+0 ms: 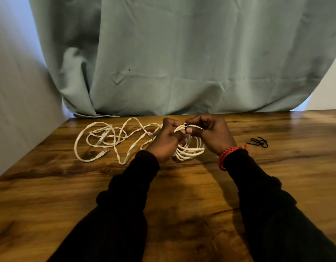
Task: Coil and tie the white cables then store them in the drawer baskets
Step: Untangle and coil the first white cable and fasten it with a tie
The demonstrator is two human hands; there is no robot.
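- The left hand (168, 138) is gripping the coil (190, 146) near the middle of the table (182, 186), toward its far edge, with fingers curled through and round the loops.
- The right hand (210, 132) is pinching a black tie (187, 126) where it is wrapping the top of the coil, thumb and fingertips closing on it.
- The step in hand is looking like fastening the tie, so the coiling of this cable seems done.
- To do it well, the left hand should be keeping the loops bunched tight and flat beside the tie while the right is drawing it snug, so that no loop is slipping out.
- A loose cable (106, 138) is lying tangled toward the far left corner, its plugs (103, 154) resting on the wood; one strand is running right up to the left hand, and I cannot tell whether it is joining the coil.
- Spare ties (259, 142) are lying near the right edge, well apart from the hands.
- No drawer baskets are showing, so storing is not yet begun.
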